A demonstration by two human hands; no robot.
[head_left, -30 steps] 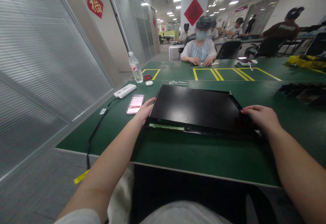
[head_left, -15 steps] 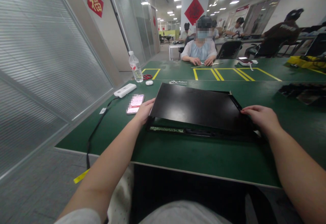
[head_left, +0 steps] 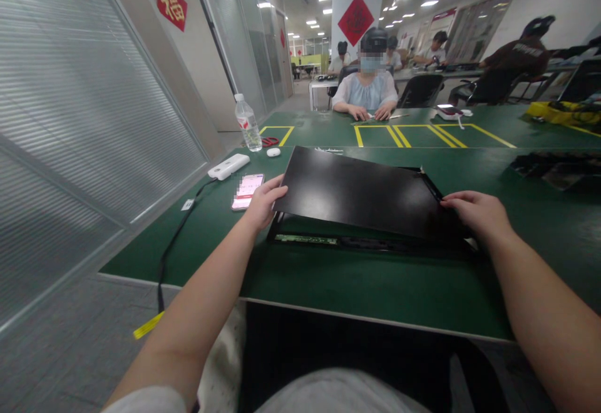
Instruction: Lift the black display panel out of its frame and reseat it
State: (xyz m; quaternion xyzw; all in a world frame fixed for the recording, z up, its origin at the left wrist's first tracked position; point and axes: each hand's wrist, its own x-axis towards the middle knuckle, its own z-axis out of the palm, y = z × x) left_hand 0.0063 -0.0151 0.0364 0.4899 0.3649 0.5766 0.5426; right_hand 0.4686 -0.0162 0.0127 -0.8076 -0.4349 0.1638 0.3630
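Note:
A glossy black flat panel (head_left: pixel 357 191), which looks like a display panel, lies tilted over a thin black frame (head_left: pixel 375 244). Its left end is raised, and its right end sits low at the frame. Along the front of the frame shows a green circuit strip (head_left: pixel 305 239). My left hand (head_left: pixel 263 205) is closed on the panel's left edge, thumb on top. At the right side, my right hand (head_left: pixel 476 213) pinches the frame's edge beside the panel; the undersides of its fingers are hidden.
Left of the panel are a phone (head_left: pixel 247 191), a white power bank (head_left: pixel 228 167) with a black strap, a water bottle (head_left: pixel 248 124), red-handled scissors (head_left: pixel 269 142) and a small white case (head_left: pixel 273 152). Opposite sits a person (head_left: pixel 366 91). Dark items (head_left: pixel 558 172) lie at right.
The panel's left end has risen slightly, with my left hand lifting it and its thumb now showing on top. My right hand stays at the right edge. The view has shifted a little.

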